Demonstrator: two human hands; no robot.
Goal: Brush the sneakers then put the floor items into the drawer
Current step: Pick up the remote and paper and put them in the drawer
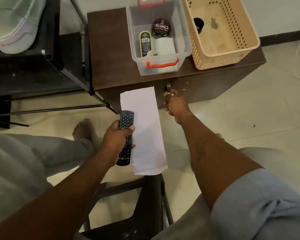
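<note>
Left hand (116,138) grips remote (127,118) and paper (142,108); right hand (176,105) grasps the drawer handle (168,87)

The single wide-angle view came from the person's head, facing forward and steeply down. Both bare forearms (73,191) stretched up from the bottom edge, the left hand (117,135) and the right hand (175,105) reaching mid-frame, so the scene lay close before the camera. The dark brown wooden cabinet (111,49) filled the upper middle, its top seen from above, its front edge toward the camera.
</note>
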